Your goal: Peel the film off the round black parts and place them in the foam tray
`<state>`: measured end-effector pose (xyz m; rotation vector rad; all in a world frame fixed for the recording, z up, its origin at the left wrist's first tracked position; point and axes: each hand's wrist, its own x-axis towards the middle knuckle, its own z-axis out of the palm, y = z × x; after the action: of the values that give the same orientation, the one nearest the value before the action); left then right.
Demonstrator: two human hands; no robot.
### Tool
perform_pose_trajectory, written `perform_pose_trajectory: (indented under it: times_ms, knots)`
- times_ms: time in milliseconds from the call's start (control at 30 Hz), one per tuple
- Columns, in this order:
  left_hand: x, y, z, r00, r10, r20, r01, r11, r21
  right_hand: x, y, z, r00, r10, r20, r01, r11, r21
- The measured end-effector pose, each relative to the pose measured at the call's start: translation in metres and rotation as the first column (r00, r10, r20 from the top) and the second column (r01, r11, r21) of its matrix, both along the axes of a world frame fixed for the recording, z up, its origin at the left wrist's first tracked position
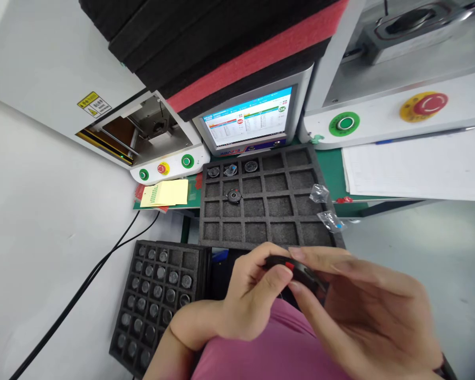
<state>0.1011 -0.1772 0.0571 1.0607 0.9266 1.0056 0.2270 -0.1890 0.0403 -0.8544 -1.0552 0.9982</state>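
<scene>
Close to my body, both hands grip a dark round watch case (306, 274) with a small red piece on it. My left hand (249, 301) pinches its left side, the thumb beside the red piece. The fingertips and thumb of my right hand (376, 301) close on its right side. Much of the case is hidden by my fingers. Just beyond them lies a black foam tray (275, 205). One watch case (234, 196) sits back up in it, and a few round pieces, at least one in clear wrap, fill pockets of the far row.
Two clear plastic bags (331, 221) lie at the tray's right edge. A second foam tray (178, 258) at lower left holds several round pieces. Beyond stand a screen (249, 119), machines with green buttons (345, 123) and red stop knobs (429, 104). Papers (415, 169) lie right, yellow notes (166, 193) left.
</scene>
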Motion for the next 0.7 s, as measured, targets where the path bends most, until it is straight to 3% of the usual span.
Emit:
perform_pose_trajectory:
  times_ms: [167,267,533,700]
  knots:
    - [-0.003,0.004,0.011,0.958,0.044,-0.282,0.050,0.947,0.318,0.005,-0.001,0.003,0.969,0.214,-0.123,-0.234,0.955,-0.183]
    - [-0.003,0.004,0.014,0.917,0.032,-0.398,0.130,0.919,0.373,0.002,-0.002,0.005,0.940,0.272,-0.208,-0.317,0.920,-0.229]
    - [-0.009,0.002,0.016,0.851,-0.066,-0.520,0.286,0.890,0.356,-0.013,-0.002,0.006,0.897,0.110,-0.428,-0.262,0.912,-0.316]
    - [-0.009,0.002,0.012,0.857,0.038,-0.514,0.264,0.825,0.501,-0.016,0.000,0.009,0.876,0.021,-0.482,-0.202,0.923,-0.327]
